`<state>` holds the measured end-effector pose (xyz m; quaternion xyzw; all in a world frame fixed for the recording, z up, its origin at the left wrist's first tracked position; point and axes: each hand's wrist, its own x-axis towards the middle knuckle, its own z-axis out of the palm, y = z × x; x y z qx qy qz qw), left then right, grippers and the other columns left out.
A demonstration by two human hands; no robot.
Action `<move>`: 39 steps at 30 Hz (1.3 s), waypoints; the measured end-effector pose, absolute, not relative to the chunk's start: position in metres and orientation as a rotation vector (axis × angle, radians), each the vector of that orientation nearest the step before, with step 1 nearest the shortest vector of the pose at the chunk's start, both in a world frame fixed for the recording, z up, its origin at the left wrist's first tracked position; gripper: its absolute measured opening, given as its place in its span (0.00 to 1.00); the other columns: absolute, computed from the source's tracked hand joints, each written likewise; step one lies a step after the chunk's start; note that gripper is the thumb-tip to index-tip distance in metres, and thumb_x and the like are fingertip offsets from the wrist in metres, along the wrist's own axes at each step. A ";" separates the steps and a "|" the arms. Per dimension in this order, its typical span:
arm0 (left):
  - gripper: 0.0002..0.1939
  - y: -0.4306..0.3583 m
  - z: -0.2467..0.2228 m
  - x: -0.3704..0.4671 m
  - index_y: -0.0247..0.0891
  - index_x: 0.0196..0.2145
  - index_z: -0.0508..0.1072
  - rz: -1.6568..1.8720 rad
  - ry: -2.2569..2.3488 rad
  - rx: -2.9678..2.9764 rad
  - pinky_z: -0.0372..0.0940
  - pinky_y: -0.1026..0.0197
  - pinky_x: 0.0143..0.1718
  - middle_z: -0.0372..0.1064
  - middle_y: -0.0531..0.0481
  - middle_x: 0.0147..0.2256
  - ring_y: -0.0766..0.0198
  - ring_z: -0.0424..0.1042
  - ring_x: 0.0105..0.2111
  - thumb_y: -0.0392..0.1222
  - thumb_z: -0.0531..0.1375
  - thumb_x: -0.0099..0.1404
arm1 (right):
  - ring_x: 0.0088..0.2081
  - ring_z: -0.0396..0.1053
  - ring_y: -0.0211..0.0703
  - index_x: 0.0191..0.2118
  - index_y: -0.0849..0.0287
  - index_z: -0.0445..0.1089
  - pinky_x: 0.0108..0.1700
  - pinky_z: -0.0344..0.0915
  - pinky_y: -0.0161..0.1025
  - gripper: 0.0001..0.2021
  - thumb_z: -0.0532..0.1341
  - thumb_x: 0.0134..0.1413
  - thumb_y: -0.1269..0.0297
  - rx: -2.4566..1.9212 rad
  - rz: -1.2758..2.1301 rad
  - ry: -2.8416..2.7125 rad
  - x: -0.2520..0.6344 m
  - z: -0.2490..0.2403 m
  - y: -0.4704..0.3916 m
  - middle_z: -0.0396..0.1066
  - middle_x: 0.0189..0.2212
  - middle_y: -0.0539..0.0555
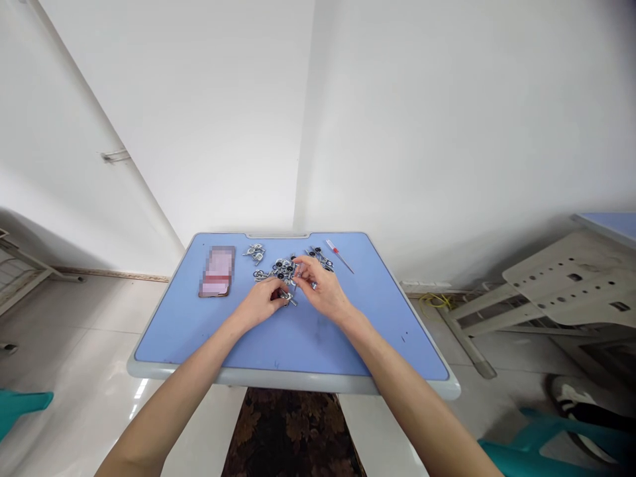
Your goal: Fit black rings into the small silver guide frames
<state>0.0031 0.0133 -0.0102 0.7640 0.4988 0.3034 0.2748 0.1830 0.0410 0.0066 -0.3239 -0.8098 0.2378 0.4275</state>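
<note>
On a blue desk, several small metal parts with black round pieces lie in a pile near the middle. My left hand is closed on a small metal part at the near side of the pile. Just to the right, my right hand has thumb and fingers brought together around something thin, too small to make out. More metal parts form a small group behind the pile on the left. Other parts with black pieces lie beyond my right hand.
A phone, partly blurred, lies at the desk's left. A thin tool with a red band lies at the back right. White walls stand behind. Teal stools and another desk are at the sides.
</note>
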 end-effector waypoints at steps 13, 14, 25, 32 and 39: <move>0.05 0.013 -0.008 0.002 0.37 0.34 0.72 0.805 1.327 2.104 0.60 0.63 0.33 0.66 0.51 0.32 0.65 0.66 0.30 0.32 0.60 0.57 | 0.34 0.68 0.40 0.56 0.54 0.55 0.38 0.68 0.41 0.23 0.52 0.55 0.75 -0.774 0.725 -2.130 0.186 0.009 0.039 0.67 0.36 0.53; 0.05 0.013 -0.008 0.002 0.37 0.34 0.72 0.797 1.328 2.116 0.61 0.63 0.33 0.66 0.51 0.32 0.65 0.66 0.30 0.32 0.60 0.58 | 0.33 0.68 0.40 0.56 0.54 0.55 0.37 0.68 0.41 0.23 0.52 0.55 0.75 -0.780 0.731 -2.146 0.186 0.009 0.039 0.67 0.36 0.53; 0.05 0.013 -0.010 0.002 0.37 0.35 0.72 0.781 1.359 2.149 0.61 0.61 0.35 0.67 0.50 0.33 0.63 0.67 0.32 0.33 0.59 0.59 | 0.31 0.67 0.39 0.55 0.56 0.54 0.36 0.68 0.41 0.21 0.52 0.55 0.75 -0.783 0.758 -2.158 0.188 0.012 0.037 0.66 0.35 0.53; 0.06 0.012 -0.010 0.002 0.37 0.35 0.72 0.794 1.361 2.130 0.60 0.63 0.34 0.66 0.52 0.32 0.65 0.66 0.30 0.31 0.60 0.58 | 0.31 0.67 0.39 0.56 0.55 0.54 0.37 0.68 0.40 0.22 0.52 0.55 0.75 -0.831 0.764 -2.205 0.186 0.012 0.036 0.67 0.36 0.53; 0.05 0.009 -0.008 0.005 0.37 0.35 0.72 0.822 1.369 2.115 0.59 0.63 0.33 0.65 0.52 0.32 0.65 0.65 0.30 0.32 0.60 0.58 | 0.29 0.68 0.38 0.57 0.54 0.55 0.37 0.69 0.41 0.20 0.52 0.60 0.69 -0.780 0.743 -2.076 0.183 0.009 0.036 0.67 0.34 0.52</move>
